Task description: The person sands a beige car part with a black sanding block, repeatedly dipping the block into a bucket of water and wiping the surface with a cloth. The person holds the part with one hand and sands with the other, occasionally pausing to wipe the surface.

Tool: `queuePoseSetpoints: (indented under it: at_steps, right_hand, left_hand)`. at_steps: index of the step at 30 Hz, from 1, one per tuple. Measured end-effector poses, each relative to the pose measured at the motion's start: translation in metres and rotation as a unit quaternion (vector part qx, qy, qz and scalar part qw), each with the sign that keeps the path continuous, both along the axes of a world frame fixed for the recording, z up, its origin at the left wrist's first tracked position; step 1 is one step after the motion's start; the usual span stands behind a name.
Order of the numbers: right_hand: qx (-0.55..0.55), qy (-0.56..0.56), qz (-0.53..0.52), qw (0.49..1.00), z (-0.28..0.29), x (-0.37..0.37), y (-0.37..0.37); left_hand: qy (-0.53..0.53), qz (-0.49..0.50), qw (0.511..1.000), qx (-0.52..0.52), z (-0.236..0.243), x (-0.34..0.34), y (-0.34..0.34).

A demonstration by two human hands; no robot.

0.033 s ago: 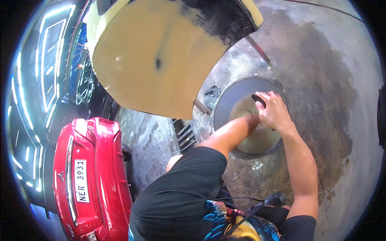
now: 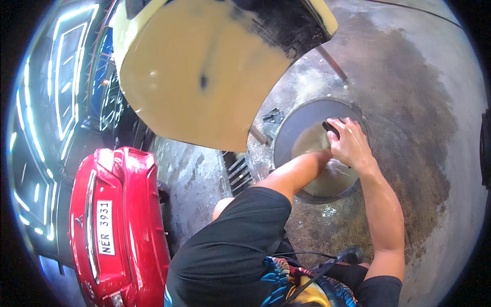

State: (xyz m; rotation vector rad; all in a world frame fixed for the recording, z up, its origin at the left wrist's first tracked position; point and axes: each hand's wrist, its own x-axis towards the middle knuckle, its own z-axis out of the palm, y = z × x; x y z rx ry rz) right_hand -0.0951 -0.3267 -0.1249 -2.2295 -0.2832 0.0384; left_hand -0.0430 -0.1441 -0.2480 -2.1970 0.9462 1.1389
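My right hand (image 2: 353,146) is closed around a small dark block (image 2: 331,129), whose end sticks out past the fingers. It is held over a round grey tub (image 2: 286,135) with cloudy, tan-coloured water (image 2: 327,181) inside. My left hand (image 2: 323,154) reaches in from the left, low over the water and right against the right hand. Its fingers are hidden beneath the right hand, so their grip does not show.
A large tan-coated car body panel (image 2: 184,102) with dark patches stands on metal legs (image 2: 331,62) ahead. A red car's rear (image 2: 138,215) is at the left. Beside the tub lie a floor drain grate (image 2: 238,173) and a dark object (image 2: 272,116). The concrete floor (image 2: 409,112) looks wet.
The whole scene sits slightly further right in the picture. Both hands keep their place over the tub, with the dark block still in the right one.
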Motion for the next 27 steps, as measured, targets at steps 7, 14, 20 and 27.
queuePoseSetpoints:
  at_steps: [7, 14, 20, 27]
  right_hand:
    - [-0.022, -0.026, 0.017, 0.999, 0.008, -0.004, -0.007]
    - [-0.011, -0.046, 0.025, 0.999, 0.008, -0.008, -0.010]
    - [-0.020, -0.014, 0.013, 1.000, 0.015, -0.011, -0.010]
    - [-0.115, -0.018, 0.027, 0.993, 0.003, -0.009, 0.000]
  left_hand:
    - [0.027, 0.021, 0.999, 0.023, 0.037, -0.029, -0.017]
    - [-0.007, 0.381, 0.903, -0.198, 0.141, -0.066, 0.027]
    - [0.083, 0.684, 0.423, -0.589, 0.229, -0.124, 0.039]
    - [0.083, 0.547, 0.213, -0.805, 0.300, -0.129, 0.024]
